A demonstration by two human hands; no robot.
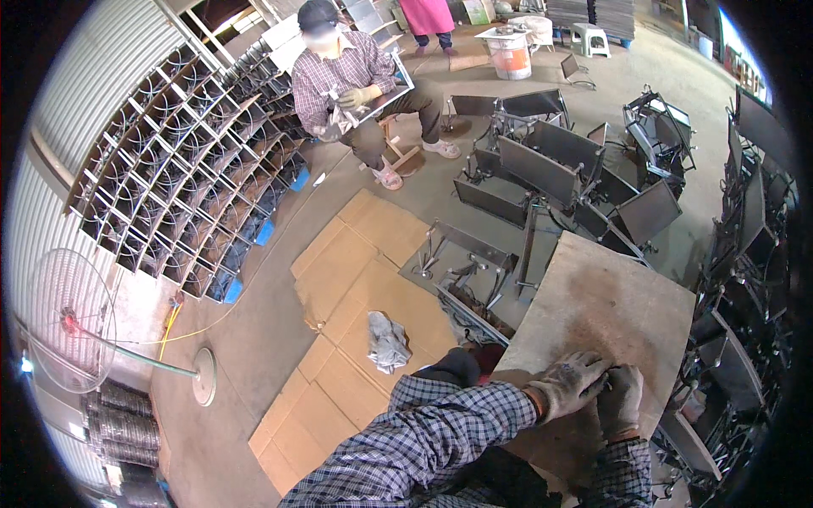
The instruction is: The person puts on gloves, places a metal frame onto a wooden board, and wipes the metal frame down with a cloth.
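Both of my hands wear dirty grey work gloves and meet above a worn flat board (555, 296) with a brown stain. My left hand (572, 388) reaches in from the left with its fingers bent and drawn together. Beside it, my right hand (622, 396) is curled, its fingertips touching those of the left. Something small and dark may lie between the fingertips, but it is too small to name. A crumpled grey cloth (388, 342) rests on flattened cardboard (339, 372) left of the board.
Black metal frames with flat panels (542, 169) lie piled beyond the board. More frames (737, 364) crowd the right. A seated person (351, 85) in gloves holds a similar frame. A standing fan (203, 377) and stacked racks (186, 169) are at left.
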